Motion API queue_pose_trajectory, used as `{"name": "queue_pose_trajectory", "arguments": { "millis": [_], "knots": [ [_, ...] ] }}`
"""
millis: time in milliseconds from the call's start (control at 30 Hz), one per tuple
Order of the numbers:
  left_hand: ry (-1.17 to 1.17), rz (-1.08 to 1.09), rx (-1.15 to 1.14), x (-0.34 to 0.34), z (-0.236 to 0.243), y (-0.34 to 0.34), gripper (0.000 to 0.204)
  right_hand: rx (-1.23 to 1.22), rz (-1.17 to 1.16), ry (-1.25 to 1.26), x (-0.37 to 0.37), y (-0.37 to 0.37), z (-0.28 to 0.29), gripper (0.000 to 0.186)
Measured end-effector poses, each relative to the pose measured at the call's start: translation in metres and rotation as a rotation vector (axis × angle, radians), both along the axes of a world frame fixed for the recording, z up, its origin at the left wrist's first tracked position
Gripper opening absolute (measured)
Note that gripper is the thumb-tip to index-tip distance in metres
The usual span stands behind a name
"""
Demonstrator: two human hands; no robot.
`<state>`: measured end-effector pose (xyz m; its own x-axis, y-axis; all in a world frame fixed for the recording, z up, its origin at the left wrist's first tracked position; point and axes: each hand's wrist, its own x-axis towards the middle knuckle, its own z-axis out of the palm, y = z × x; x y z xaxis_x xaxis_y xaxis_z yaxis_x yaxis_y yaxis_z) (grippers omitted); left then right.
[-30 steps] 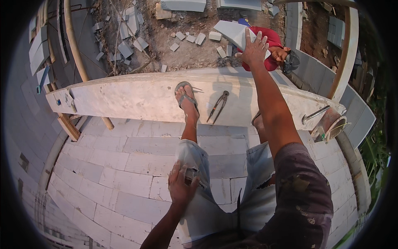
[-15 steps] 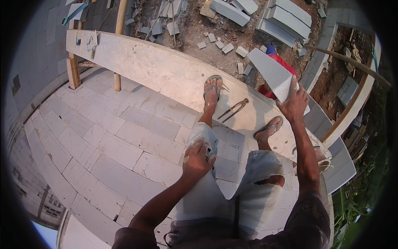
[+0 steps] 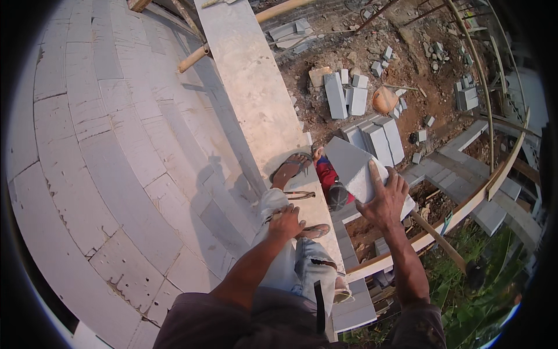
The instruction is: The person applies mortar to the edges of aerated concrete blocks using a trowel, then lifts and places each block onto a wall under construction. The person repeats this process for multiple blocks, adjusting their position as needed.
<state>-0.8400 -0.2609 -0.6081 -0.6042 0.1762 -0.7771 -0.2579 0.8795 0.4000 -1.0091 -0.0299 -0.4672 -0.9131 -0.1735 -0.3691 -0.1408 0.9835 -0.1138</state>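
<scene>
My right hand (image 3: 385, 200) grips the end of a pale grey concrete block (image 3: 350, 166), holding it out past the right edge of a plank (image 3: 250, 81). On my bent knee rests my left hand (image 3: 285, 222), empty, its fingers laid over the torn light jeans. A pair of pincers (image 3: 300, 195) lies on the plank between my sandalled feet. Below the block is a person in red (image 3: 326, 172) with a dark cap. That person's hand (image 3: 317, 152) is near the block's far left corner; whether it touches the block I cannot tell.
A grey block wall (image 3: 128, 151) rises on the left, with a wooden pole (image 3: 193, 59) near it. Down on the dirt ground lie stacked blocks (image 3: 378, 139), rubble and an orange rounded object (image 3: 385, 100). Timber formwork (image 3: 430, 235) and plants (image 3: 453, 285) are at the right.
My view has turned to the right, showing more ground and formwork. The block stays in my right hand and my left hand stays on the knee. The person's hand and cap now show.
</scene>
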Motion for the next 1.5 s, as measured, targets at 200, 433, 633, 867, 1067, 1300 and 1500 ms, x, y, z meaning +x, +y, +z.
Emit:
{"name": "queue_pose_trajectory", "arguments": {
  "millis": [200,433,633,867,1067,1300,1500],
  "knots": [
    [-0.067,0.081,0.041,-0.021,0.005,-0.01,0.056,-0.106,0.211,0.182,-0.098,-0.11,0.027,0.102],
    [-0.008,0.143,0.084,0.005,-0.027,-0.014,0.055,-0.189,0.182,0.227,-0.172,-0.231,-0.01,0.113],
    [-0.084,0.216,0.032,-0.019,-0.011,-0.035,0.058,-0.351,0.122,0.267,-0.216,-0.298,-0.073,0.116],
    [-0.004,0.516,0.116,-0.052,0.005,-0.063,0.059,-0.27,0.121,0.25,-0.241,-0.336,-0.059,0.112],
    [0.093,1.077,0.162,-0.093,-0.008,-0.123,0.064,-0.237,0.125,0.154,-0.254,-0.337,-0.045,0.114],
    [0.218,1.28,-0.007,-0.214,-0.043,-0.274,0.061,-0.332,0.176,0.261,-0.269,-0.335,-0.051,0.104],
    [0.235,1.32,-0.009,-0.353,-0.11,-0.373,0.062,-0.341,0.178,0.205,-0.311,-0.327,-0.045,0.103]
  ]
}}
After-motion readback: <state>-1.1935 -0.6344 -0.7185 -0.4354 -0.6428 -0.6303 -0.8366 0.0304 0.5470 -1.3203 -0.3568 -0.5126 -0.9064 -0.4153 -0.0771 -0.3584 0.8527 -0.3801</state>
